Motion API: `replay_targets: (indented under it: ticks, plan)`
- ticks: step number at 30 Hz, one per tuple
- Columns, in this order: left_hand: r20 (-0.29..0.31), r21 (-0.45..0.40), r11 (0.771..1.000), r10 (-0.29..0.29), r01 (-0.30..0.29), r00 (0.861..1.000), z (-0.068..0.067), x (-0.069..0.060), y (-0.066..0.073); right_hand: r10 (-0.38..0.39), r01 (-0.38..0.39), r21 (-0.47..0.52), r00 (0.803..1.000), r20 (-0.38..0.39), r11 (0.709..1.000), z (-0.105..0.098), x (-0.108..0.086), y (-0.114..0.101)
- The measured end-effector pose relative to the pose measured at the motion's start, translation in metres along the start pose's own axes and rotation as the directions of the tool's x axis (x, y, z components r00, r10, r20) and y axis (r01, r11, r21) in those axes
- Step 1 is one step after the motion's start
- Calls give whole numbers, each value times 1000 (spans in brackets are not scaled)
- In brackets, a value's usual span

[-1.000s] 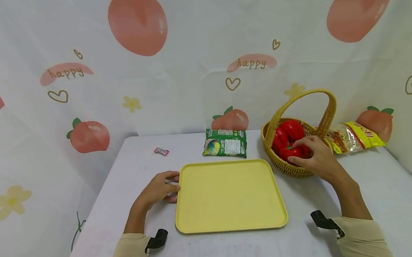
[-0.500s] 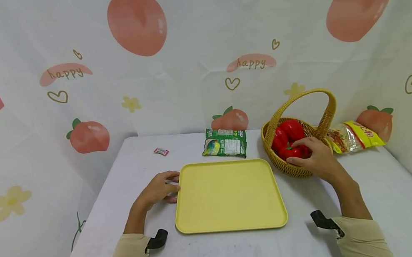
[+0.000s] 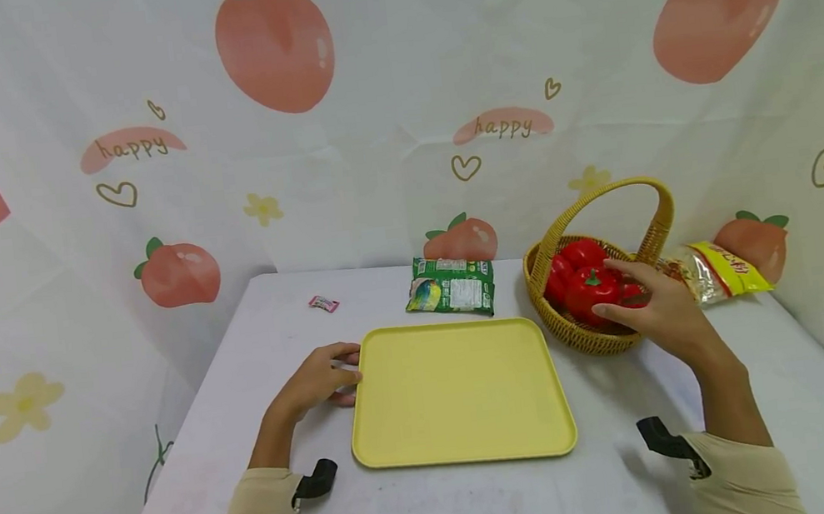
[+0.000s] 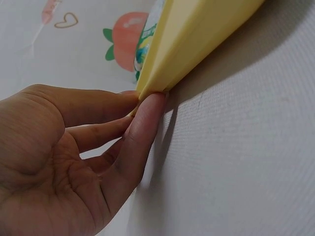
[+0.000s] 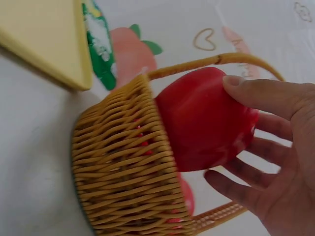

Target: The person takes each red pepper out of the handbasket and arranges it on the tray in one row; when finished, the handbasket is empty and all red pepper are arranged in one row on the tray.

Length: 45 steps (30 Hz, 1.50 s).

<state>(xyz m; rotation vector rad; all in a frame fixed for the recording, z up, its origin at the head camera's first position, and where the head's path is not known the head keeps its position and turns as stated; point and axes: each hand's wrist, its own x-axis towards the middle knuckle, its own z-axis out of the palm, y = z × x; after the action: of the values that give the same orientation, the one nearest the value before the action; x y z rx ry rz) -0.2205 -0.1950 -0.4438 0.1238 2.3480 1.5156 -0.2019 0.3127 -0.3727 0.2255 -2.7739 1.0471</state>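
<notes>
My left hand (image 3: 316, 376) pinches the left edge of a yellow tray (image 3: 460, 394) between thumb and fingers. The left wrist view has the thumb and fingertips meeting at the tray's rim (image 4: 160, 73). With thumb and fingers spread around it, my right hand (image 3: 665, 312) holds a red bell pepper (image 3: 591, 298) with a green stem. That pepper sits at the mouth of a wicker basket (image 3: 590, 342); in the right wrist view the pepper (image 5: 202, 120) rises above the basket's rim. More red peppers (image 3: 583, 252) lie in the basket, partly hidden.
A green snack packet (image 3: 451, 286) lies behind the tray. A small pink wrapped candy (image 3: 323, 303) is at the back left. A yellow and clear packet (image 3: 719, 273) rests right of the basket. The basket's tall handle (image 3: 601, 195) arches over the peppers.
My right hand has shifted slightly right, and the gripped bell pepper has come up within the basket, its stem now turned toward the head camera. The left hand and tray stay put.
</notes>
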Motion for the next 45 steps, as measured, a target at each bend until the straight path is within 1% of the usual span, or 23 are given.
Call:
replay_targets:
  ticks: [3,8,11,14,19,23,31,38,41,45]
  plan:
    - [0,-3,1000,1,-1,1000,0,0,0,-5,5,1,1000,12,1000,-6,-3,-5]
    - [-5,-3,1000,-2,2,1000,0,0,0,-18,17,64,1000,24,998,-11,-7,-13]
    - [-8,0,1000,-2,2,1000,0,1,-1,-19,15,115,999,38,993,-10,-8,-18]
    - [-12,6,1000,-1,1,1000,1,1,-1,-45,36,168,998,47,985,-5,-9,-24]
    - [-12,-4,1000,-6,6,1000,1,0,-1,-143,123,265,988,57,956,10,-5,-33]
    - [-7,-18,1000,-4,4,1000,0,0,-1,-181,153,287,981,75,946,25,0,-37]
    - [16,-45,999,6,-5,1000,-1,1,-2,-177,133,266,973,146,955,52,5,-45]
    - [16,-49,999,0,1,1000,1,2,-2,-225,140,353,951,214,925,80,9,-47]
    - [10,-40,999,-5,6,1000,1,1,-1,-248,157,354,942,228,922,90,10,-50]
    - [4,-36,999,-13,14,1000,0,0,-1,-255,155,355,933,254,922,100,12,-57]
